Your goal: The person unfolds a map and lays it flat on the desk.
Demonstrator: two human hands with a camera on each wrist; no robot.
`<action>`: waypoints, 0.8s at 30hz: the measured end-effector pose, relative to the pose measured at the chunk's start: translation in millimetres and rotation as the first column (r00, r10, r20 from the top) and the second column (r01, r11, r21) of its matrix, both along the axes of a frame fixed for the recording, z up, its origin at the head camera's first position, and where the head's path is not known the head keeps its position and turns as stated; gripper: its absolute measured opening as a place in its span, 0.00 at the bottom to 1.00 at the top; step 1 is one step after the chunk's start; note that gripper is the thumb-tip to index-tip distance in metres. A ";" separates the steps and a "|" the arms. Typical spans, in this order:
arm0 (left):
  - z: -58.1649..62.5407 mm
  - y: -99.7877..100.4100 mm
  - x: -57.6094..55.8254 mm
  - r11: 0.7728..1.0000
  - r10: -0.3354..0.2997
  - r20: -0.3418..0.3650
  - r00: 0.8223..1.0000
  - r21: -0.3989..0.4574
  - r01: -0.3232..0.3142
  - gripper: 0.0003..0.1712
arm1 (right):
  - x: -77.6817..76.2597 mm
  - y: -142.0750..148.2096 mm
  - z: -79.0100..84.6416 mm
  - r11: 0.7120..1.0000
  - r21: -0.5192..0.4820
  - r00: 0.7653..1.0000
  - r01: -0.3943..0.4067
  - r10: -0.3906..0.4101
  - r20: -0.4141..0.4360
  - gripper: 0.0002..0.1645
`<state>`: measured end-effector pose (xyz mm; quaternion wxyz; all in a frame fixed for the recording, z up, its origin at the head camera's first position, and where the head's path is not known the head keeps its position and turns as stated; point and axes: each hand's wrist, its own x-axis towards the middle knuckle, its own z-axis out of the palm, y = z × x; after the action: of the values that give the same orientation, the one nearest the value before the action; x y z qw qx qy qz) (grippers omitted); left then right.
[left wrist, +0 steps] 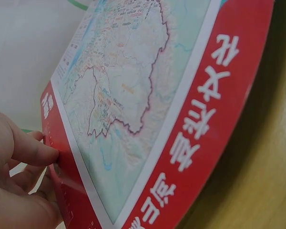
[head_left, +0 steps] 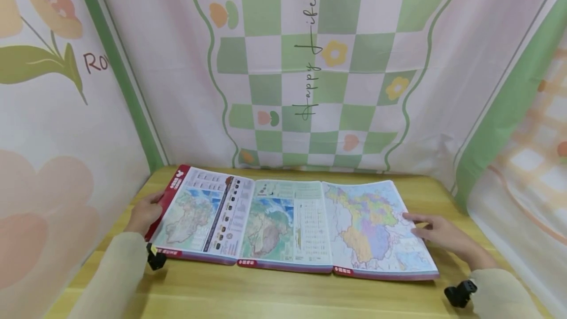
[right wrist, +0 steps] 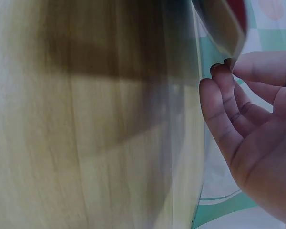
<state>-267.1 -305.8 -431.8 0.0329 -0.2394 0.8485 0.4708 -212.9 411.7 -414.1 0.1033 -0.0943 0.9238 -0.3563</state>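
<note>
A fold-out map (head_left: 288, 225) lies spread across the table, its three panels side by side with creases between them. Coloured maps and text fill the panels; a red band runs along the left edge, and red labels sit on the near edge. My left hand (head_left: 148, 213) holds the map by this red left edge, thumb on top and fingers beneath in the left wrist view (left wrist: 24, 176). On the far side, my right hand (head_left: 436, 230) pinches the right edge between thumb and fingertips. The right wrist view shows that hand (right wrist: 257, 129) at the map's tilted corner (right wrist: 224, 28).
The wooden table (head_left: 266, 294) extends in front of the map. Behind it hangs a cloth backdrop (head_left: 301, 78) with green checks and flowers, and more printed cloth (head_left: 66, 112) closes off both sides. A small black device (head_left: 460, 293) is on each wrist.
</note>
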 end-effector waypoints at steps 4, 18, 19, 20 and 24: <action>-1.6 -2.2 -0.7 1.000 -0.005 0.010 1.000 0.014 0.005 0.34 | -3.0 -0.3 -5.0 0.999 0.044 0.999 -0.001 0.004 -0.052 0.29; -11.8 -5.9 7.1 0.999 -0.045 -0.013 0.999 0.020 0.045 0.36 | -4.3 -3.4 -12.0 0.999 0.054 0.999 0.010 -0.007 -0.042 0.36; -12.4 -5.8 7.7 0.999 -0.045 -0.012 0.999 0.025 0.045 0.36 | -4.5 -3.4 -11.8 0.998 0.058 0.999 0.012 -0.009 -0.043 0.35; -12.9 -5.6 8.3 0.999 -0.045 -0.012 0.999 0.026 0.045 0.36 | -4.7 -3.5 -11.7 0.998 0.059 0.999 0.013 -0.011 -0.044 0.35; -15.4 -5.3 9.4 0.998 -0.040 -0.009 0.999 0.040 0.040 0.36 | -5.4 -3.8 -11.9 0.998 0.062 0.999 0.028 -0.026 -0.033 0.33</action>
<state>-257.7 -311.1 -447.1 0.0437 -0.2197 0.8436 0.4880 -218.3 408.0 -426.1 0.0868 -0.0843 0.9373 -0.3268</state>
